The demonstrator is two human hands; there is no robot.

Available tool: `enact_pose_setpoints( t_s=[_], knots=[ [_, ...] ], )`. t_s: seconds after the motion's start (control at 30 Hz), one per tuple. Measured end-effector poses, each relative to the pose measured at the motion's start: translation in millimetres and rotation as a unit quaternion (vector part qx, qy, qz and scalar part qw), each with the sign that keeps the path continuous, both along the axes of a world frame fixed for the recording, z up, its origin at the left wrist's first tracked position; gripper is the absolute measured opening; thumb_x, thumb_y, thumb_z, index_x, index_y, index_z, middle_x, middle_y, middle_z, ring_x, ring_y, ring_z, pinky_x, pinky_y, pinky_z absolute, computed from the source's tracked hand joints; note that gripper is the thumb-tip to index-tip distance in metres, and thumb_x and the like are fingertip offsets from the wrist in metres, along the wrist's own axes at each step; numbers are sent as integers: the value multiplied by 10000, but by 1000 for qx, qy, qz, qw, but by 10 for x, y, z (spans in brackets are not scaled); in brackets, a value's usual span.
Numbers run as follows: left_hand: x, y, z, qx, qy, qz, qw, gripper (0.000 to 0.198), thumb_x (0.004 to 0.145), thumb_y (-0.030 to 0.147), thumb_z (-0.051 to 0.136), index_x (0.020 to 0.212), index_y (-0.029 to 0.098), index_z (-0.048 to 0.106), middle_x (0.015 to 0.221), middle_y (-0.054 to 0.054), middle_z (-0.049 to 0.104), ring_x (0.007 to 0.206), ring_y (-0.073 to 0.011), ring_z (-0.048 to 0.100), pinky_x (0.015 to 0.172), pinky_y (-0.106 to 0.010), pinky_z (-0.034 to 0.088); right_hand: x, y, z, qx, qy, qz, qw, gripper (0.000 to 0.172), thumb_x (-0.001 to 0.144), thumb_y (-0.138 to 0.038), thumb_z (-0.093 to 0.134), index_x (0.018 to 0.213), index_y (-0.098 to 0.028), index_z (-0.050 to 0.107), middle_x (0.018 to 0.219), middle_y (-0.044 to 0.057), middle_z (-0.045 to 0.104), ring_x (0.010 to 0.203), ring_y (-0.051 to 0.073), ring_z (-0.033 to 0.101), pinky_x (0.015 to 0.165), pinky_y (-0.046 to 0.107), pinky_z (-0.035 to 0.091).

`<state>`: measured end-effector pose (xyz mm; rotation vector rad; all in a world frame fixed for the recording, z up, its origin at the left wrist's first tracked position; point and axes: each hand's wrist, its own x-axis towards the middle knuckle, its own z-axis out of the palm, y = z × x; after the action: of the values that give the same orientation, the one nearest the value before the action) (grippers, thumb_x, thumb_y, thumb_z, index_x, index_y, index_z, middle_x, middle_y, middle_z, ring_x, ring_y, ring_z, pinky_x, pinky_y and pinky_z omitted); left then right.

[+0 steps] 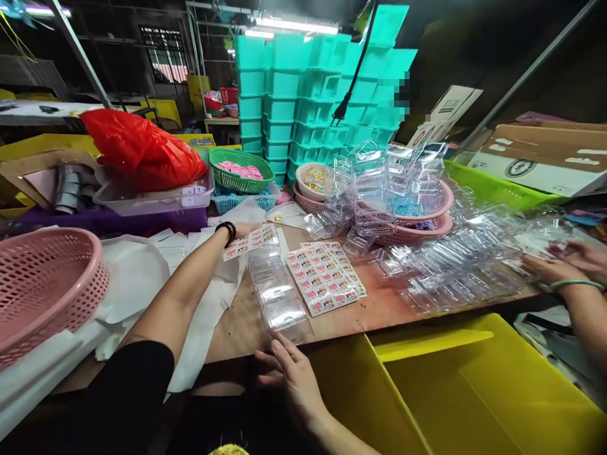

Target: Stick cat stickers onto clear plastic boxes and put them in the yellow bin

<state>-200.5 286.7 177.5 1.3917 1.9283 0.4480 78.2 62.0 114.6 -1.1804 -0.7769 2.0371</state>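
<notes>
My left hand, with a dark beaded bracelet at the wrist, reaches forward over the table and holds a sticker sheet; its fingers are partly hidden. Below that sheet, a row of clear plastic boxes runs toward the table's front edge. My right hand is at the near end of this row, fingers stretched and apart, holding nothing. Whether its fingertips touch the nearest box I cannot tell. Right of the row lie more sticker sheets, stacked slightly askew, printed with small pink and cartoon figures.
Clear plastic packs cover the table's right side, where another person's hands are at work. Pink baskets and a green basket stand behind. A pink basket sits left. Yellow bins stand below the front edge.
</notes>
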Motion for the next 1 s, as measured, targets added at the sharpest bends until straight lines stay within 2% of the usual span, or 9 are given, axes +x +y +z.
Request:
enact_pose_setpoints(
  t_s=[0.17,0.3,0.43,0.5,0.57,0.67,0.77,0.87,1.0],
  knots=[
    [72,-27,141,25,76,22,997,359,949,343,613,1255,159,581,1257,-101,610,1067,-243,637,893,-455,560,-159,-66,-19,-6,23,8,1000,587,667,-512,835,1158,-217,710,1338,93,607,1011,261,720,600,269,616],
    [86,-374,451,103,129,48,985,376,977,419,536,1164,110,643,1170,-127,663,1086,-276,627,917,-419,509,221,-109,140,11,-32,93,995,557,636,-484,860,1088,-188,721,935,66,713,934,250,716,589,282,598],
    [370,-1011,797,198,143,27,969,491,970,538,470,1121,121,683,981,-103,714,963,-250,645,790,-316,455,487,146,655,268,-148,76,949,360,769,-526,736,927,-202,719,721,19,654,678,168,640,582,285,547],
    [605,-1358,909,225,125,-19,966,474,917,584,538,1041,161,711,815,-40,699,788,-188,638,681,-268,419,398,380,967,453,-171,-68,872,450,665,-469,830,1027,-248,681,1033,49,677,949,205,635,812,345,555],
    [796,-1674,958,253,61,-93,961,464,885,589,578,939,152,725,664,-9,632,637,-151,583,584,-251,362,233,572,1203,538,-166,-60,825,715,491,-418,923,1128,-256,641,1216,65,629,1112,242,586,921,381,521],
    [864,-2051,901,253,-49,-106,960,463,778,578,708,952,148,703,605,18,597,557,-126,540,533,-239,353,84,644,1322,511,-117,110,845,512,569,-419,886,990,-223,671,916,20,692,855,188,644,765,331,550],
    [755,-2306,705,207,-222,-94,948,630,529,434,916,1030,154,656,781,-18,701,695,-160,639,629,-258,486,188,526,1228,439,-95,142,882,337,647,-404,843,845,-192,670,695,-22,650,643,135,603,591,252,501],
    [750,-2469,425,133,-380,-56,914,550,503,398,931,904,131,666,823,-51,744,749,-195,692,706,-323,562,407,396,1103,369,-103,172,907,311,656,-418,830,747,-172,662,657,-22,640,594,120,576,538,222,464],
    [971,-2615,85,95,-432,-20,897,387,581,400,899,756,106,720,745,-61,756,669,-179,690,658,-296,568,564,270,1009,356,-171,260,881,299,690,-397,804,892,-186,740,799,7,710,717,153,627,600,227,496]
  ],
)
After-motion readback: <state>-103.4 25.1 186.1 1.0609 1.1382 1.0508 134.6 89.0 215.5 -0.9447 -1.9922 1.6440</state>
